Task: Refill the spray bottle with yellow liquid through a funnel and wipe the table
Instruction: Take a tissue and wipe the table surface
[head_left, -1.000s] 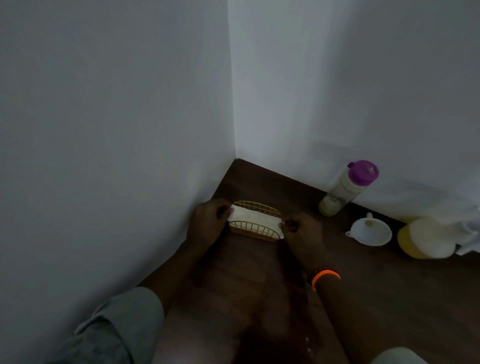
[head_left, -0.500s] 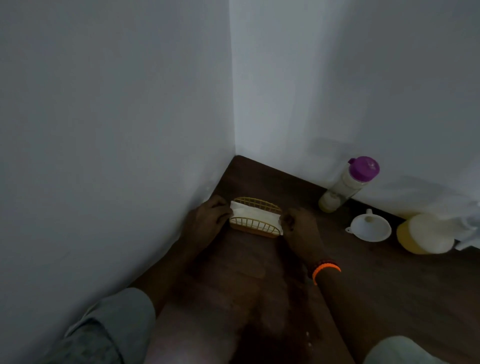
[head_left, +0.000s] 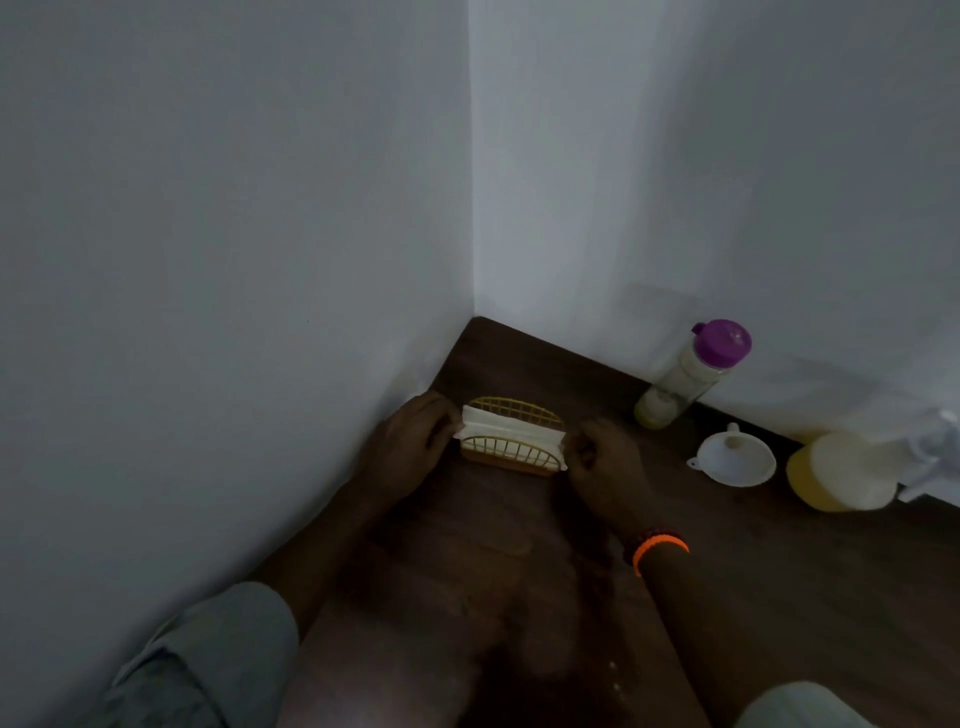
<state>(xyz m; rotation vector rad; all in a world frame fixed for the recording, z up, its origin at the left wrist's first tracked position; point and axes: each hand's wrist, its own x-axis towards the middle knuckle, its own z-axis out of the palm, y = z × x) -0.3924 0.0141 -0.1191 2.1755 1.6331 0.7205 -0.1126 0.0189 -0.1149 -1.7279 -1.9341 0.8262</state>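
A yellow wire napkin holder (head_left: 511, 451) stands near the table's corner with white napkins (head_left: 511, 428) in it. My left hand (head_left: 410, 441) pinches the left end of the napkins, and my right hand (head_left: 602, 460) pinches the right end. To the right, a clear bottle with a purple cap (head_left: 691, 371) stands by the wall with a little yellow liquid at its bottom. A white funnel (head_left: 735, 460) lies on the table beside it. A pale container of yellow liquid (head_left: 836, 470) lies further right, its white spray head (head_left: 930, 452) at the frame edge.
The dark wooden table (head_left: 519, 597) sits in a corner between two white walls (head_left: 234, 260). A few small white specks (head_left: 771, 675) lie on the wood near the front. The room is dim.
Both hands stay at the ends of the napkins; the napkins stand slightly higher in the holder. The view has shifted a little.
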